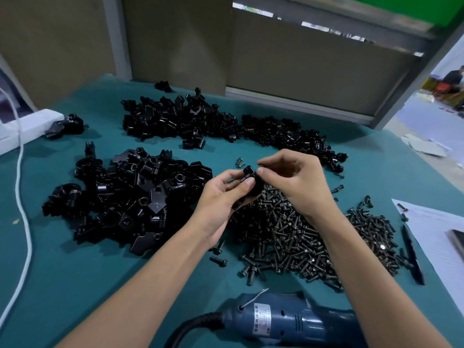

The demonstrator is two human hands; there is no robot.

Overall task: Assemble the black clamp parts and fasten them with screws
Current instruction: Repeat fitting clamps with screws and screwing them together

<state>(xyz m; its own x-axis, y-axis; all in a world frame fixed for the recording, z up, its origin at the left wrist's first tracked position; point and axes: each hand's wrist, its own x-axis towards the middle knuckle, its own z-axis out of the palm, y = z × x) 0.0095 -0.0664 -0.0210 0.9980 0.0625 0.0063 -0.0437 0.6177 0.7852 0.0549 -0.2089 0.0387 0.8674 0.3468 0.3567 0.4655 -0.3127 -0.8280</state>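
My left hand grips a black clamp part over the middle of the table. My right hand has its fingertips curled at the top of that part, pinching something small and dark that I cannot make out. A heap of dark screws lies under and to the right of my hands. Piles of black clamp parts sit to the left, at the back and at the back right.
A blue electric screwdriver with a black cord lies at the near edge on the green table mat. White paper and a black pen are at the right. A white cable and white box are at the left.
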